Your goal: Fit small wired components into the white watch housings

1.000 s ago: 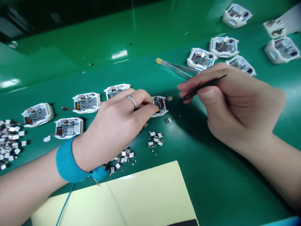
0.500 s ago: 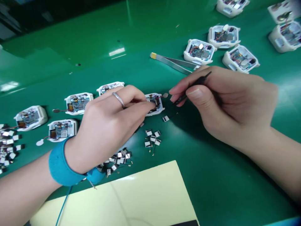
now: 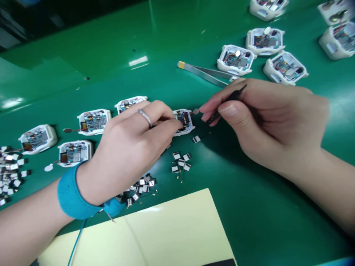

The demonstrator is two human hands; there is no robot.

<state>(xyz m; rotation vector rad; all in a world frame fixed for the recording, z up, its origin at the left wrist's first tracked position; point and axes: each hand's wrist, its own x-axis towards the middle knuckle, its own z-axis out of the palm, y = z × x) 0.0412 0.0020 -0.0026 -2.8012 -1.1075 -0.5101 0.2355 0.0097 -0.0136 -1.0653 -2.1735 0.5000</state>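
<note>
My left hand [image 3: 130, 151], with a ring on one finger and a blue strap at the wrist, has its fingertips at a small white rectangular housing [image 3: 184, 117] holding a circuit board. They cover the housing's left side. A small round disc [image 3: 196, 111] on a thin wire lies just beyond the housing. My right hand [image 3: 266, 122] pinches black fine-tipped tweezers [image 3: 233, 98], with their tip hidden near my fingertips, close to the disc but apparently not touching it.
Several similar open housings [image 3: 94, 122] stand in rows left and upper right. Flat steel tweezers with a yellow end [image 3: 203, 72] lie above my right hand. Several small wired modules [image 3: 180, 162] lie in piles. A cream sheet [image 3: 166, 232] lies at the front.
The whole scene has shifted slightly up and left in view. My right hand has moved closer to the disc, and my left hand stays on the housing.
</note>
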